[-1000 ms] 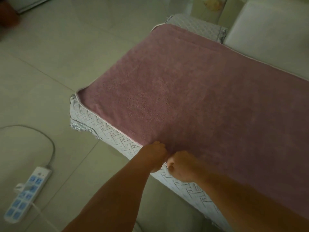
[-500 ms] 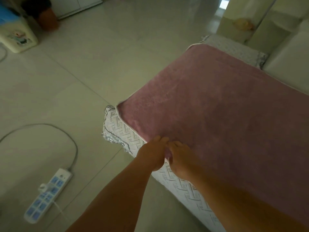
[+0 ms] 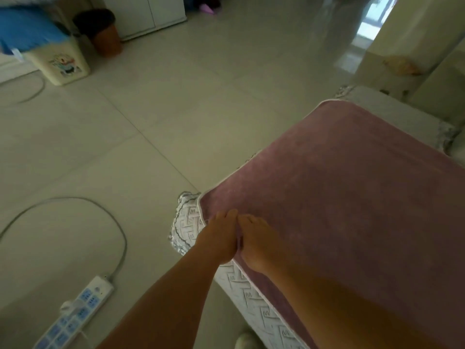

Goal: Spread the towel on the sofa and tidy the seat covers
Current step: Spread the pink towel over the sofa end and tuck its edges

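Note:
A dusky pink towel point(image 3: 352, 197) lies flat over the sofa seat, its pale hem running along the front edge. Under it shows the white quilted seat cover point(image 3: 254, 303) with a zigzag pattern and a frilled corner. My left hand point(image 3: 221, 238) and my right hand point(image 3: 256, 243) rest side by side on the towel's front edge near its left corner, fingers stretched flat and pressing down. Neither hand holds anything.
A white power strip point(image 3: 75, 313) with a grey cable lies on the tiled floor at lower left. A cream bin point(image 3: 63, 64) and a dark-lined orange bin point(image 3: 103, 34) stand at the far left. The sofa's cream backrest point(image 3: 437, 79) rises at right.
Both hands went from fists pinching the towel's front edge to flat fingers, and slid left along the edge toward the corner. The view tilted up, showing more floor.

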